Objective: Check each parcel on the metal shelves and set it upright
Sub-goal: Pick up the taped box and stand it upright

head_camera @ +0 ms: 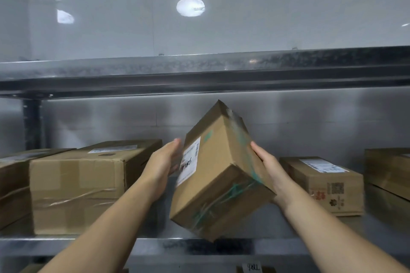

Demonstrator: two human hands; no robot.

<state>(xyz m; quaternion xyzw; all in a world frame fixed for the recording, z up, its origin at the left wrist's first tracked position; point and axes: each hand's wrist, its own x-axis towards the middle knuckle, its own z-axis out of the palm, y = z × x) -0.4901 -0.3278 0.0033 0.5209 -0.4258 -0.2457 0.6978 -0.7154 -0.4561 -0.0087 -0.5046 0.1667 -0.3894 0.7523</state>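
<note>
Evidently stiff-walled and fairly light, the taped cardboard parcel (221, 173) is best taken by its opposite flat faces, since the tape looks slick. It is tilted at frame centre, its lower corner over the front edge of the metal shelf (88, 242). It is pressed between the left hand (164, 166) on the labelled face and the right hand (268, 166) on the taped face, the fingers of both kept straight, not curled.

Five cardboard parcels are showing: one tilted parcel (221, 175), a large left parcel (77, 188), a far-left parcel (13, 188), a right parcel (321, 182) and a far-right parcel (388, 168). Two hands are appearing, the left hand (162, 166) and the right hand (269, 168). Two metal shelves are spanning the view, an upper shelf (199, 70) and a lower shelf (66, 245).
</note>
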